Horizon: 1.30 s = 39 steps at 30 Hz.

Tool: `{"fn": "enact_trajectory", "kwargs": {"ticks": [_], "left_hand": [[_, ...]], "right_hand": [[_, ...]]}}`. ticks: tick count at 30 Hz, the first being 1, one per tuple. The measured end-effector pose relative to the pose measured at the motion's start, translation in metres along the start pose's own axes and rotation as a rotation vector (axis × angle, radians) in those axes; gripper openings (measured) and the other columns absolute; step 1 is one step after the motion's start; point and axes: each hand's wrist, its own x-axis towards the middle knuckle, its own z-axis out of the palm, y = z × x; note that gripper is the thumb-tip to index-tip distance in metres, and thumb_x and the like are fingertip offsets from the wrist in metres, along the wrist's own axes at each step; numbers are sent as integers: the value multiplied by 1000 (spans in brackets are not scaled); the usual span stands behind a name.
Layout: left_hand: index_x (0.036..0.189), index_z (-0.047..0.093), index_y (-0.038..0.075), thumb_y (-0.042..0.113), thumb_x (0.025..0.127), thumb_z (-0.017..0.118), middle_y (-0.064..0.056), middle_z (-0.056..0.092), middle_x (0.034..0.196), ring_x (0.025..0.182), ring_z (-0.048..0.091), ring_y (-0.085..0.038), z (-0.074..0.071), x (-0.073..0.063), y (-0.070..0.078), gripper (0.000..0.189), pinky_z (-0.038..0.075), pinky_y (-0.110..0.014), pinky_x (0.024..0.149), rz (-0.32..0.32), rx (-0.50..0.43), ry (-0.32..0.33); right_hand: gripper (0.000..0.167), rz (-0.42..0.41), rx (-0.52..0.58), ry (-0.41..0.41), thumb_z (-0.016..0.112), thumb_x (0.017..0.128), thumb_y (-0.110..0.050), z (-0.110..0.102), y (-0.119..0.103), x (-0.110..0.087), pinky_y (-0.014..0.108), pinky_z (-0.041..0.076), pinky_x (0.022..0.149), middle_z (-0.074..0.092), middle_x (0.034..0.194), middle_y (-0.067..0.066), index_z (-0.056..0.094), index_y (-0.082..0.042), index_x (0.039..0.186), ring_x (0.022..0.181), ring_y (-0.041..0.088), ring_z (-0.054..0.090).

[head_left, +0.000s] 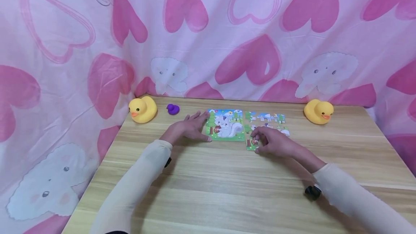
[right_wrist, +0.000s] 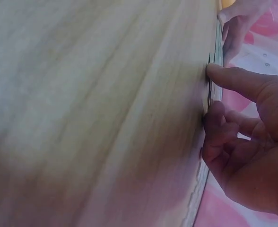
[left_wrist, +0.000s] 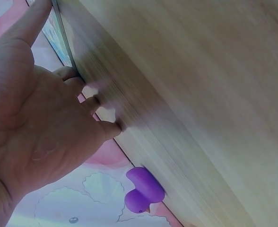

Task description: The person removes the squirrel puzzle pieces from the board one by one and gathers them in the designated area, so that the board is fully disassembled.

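Observation:
A square picture card [head_left: 227, 133] showing a white squirrel lies on the wooden table, with my left hand [head_left: 192, 127] at its left edge. That hand's thumb and fingers are spread, the thumb near the lower corner and the fingertips at the upper one. To the right lies a partly assembled jigsaw puzzle [head_left: 249, 116] with gaps between its rows. Over its lower part, my right hand [head_left: 274, 142] curls its fingers and holds a puzzle piece [head_left: 255, 142] between thumb and fingers. In the right wrist view, thumb [right_wrist: 233, 80] and bent fingers are down at table level.
A yellow rubber duck [head_left: 143, 109] stands at the back left, beside a small purple duck [head_left: 173, 109]. Another yellow duck [head_left: 318, 112] stands at the back right. A pink curtain with hearts [head_left: 247, 60] hangs behind the wooden table [head_left: 208, 190].

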Motion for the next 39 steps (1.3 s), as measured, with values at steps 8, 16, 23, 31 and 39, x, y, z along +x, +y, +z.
{"fn": "enact_trajectory", "kwargs": {"ticks": [8,16,23,31,39], "left_hand": [[172,-4,21,61,92,74,-2,-9,181,168,-12,-30,1,1,-2,119,-8,-59,135,5,-21,-11],[172,-4,21,60,92,74,-1,-8,181,168,-11,-29,0,2,-2,118,-6,-60,135,4,-4,3],[172,-1,19,60,92,74,-1,-6,181,168,-9,-30,0,0,-2,117,-6,-60,135,16,-8,26],[172,-1,18,59,92,75,-3,-4,181,168,-7,-31,5,-3,-6,117,-4,-62,135,6,-20,32],[172,-1,19,60,92,75,-3,-5,181,168,-8,-31,6,1,-4,118,-5,-62,134,28,-7,37]], "right_hand": [[51,20,-52,-13,87,86,-17,0,-7,-2,31,54,79,67,110,3,63,-13,130,94,20,57],[46,-10,-107,39,86,89,-26,-7,-11,5,31,52,78,67,111,5,65,-12,128,91,20,58],[45,-6,-68,87,81,94,-27,5,-30,31,39,59,88,70,118,2,65,-13,134,94,18,65],[41,-133,-69,62,83,91,-19,24,-56,69,33,55,82,65,116,6,68,-12,129,93,19,61],[46,-147,-49,25,87,88,-16,33,-56,79,30,56,81,63,117,9,66,-10,128,90,17,60]]}}
